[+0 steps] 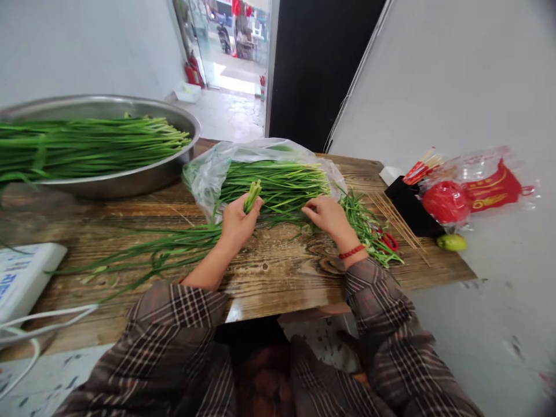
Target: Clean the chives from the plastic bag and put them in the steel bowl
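Note:
My left hand is closed round a small bunch of garlic chives, their pale stem ends sticking up past the thumb. Long green leaves trail from beneath this hand leftward over the wooden table. My right hand, a red bead bracelet at its wrist, has its fingers pinched together by the front edge of the chive pile. Anything between those fingertips is too small to tell. Behind both hands, the large pile of chives lies on an opened clear plastic bag.
A steel basin of chives stands at left, above a white device with a cable. Trimmed scraps and red-handled scissors lie right, beside thin sticks, a black box and a yellow-green fruit. The wooden table has a near edge.

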`<state>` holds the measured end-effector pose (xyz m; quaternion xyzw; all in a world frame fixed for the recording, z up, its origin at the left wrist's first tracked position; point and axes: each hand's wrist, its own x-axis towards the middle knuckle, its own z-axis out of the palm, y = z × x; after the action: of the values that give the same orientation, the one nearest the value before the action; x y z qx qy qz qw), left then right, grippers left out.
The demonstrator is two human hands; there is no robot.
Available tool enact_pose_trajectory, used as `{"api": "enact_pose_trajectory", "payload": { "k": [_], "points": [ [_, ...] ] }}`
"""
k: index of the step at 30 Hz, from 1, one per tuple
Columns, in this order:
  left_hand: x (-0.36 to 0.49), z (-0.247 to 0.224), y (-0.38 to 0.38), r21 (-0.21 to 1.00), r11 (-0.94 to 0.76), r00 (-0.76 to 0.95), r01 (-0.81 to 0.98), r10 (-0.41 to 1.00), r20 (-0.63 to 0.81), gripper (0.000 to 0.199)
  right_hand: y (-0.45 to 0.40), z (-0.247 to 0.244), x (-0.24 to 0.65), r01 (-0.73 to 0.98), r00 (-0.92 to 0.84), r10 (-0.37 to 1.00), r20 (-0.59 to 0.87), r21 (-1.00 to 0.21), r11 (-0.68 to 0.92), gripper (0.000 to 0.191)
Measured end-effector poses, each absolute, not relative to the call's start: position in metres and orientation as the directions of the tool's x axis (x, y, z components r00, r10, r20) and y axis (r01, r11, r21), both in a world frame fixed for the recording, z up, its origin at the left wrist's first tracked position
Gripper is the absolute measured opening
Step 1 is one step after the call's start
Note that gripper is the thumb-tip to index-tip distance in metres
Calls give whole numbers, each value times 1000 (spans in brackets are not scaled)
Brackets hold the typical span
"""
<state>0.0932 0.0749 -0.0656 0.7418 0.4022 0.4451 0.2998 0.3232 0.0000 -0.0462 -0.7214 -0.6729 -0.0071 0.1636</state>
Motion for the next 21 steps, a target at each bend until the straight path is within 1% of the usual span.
{"api": "enact_pose_trajectory", "payload": {
  "k": [2, 4, 5, 7, 9, 10, 11, 13, 15, 18, 19, 21],
  "points": [
    [93, -64, 75, 787, -503, 291, 358, 861, 417, 29, 8, -50, 321, 982, 78, 982, 169, -183, -47, 25],
    [92, -62, 74, 754, -528, 302, 390, 847, 437, 29, 11, -53, 321, 980, 30, 987, 159, -200, 2, 20],
    [92, -61, 73, 726, -554, 308, 409, 832, 462, 28, 12, -53, 321, 969, -3, 984, 179, -242, 47, 17],
    [93, -57, 70, 644, -636, 334, 424, 771, 541, 27, 11, -54, 320, 911, -26, 964, 266, -391, 133, 15],
    [94, -54, 65, 548, -736, 398, 397, 676, 620, 21, 10, -54, 317, 781, 26, 942, 335, -594, 190, 18],
    [95, -53, 63, 502, -781, 440, 372, 624, 645, 19, 9, -54, 314, 691, 55, 941, 332, -693, 204, 19],
    [96, -52, 61, 460, -816, 486, 349, 577, 656, 17, 9, -55, 311, 593, 70, 949, 308, -778, 208, 21],
    [98, -52, 58, 395, -860, 578, 323, 510, 637, 21, 10, -57, 305, 402, 67, 969, 240, -895, 193, 24],
    [100, -55, 57, 355, -878, 665, 321, 476, 576, 26, 10, -59, 300, 236, 72, 979, 189, -957, 168, 24],
    [102, -59, 57, 342, -874, 745, 345, 477, 466, 27, 8, -60, 294, 10, 112, 986, 119, -993, 119, 23],
    [102, -60, 57, 350, -867, 755, 354, 486, 441, 25, 6, -59, 294, -45, 117, 989, 95, -994, 101, 24],
    [102, -60, 57, 391, -843, 753, 369, 518, 406, 20, 5, -59, 296, -91, 126, 990, 66, -993, 77, 27]
  ]
}}
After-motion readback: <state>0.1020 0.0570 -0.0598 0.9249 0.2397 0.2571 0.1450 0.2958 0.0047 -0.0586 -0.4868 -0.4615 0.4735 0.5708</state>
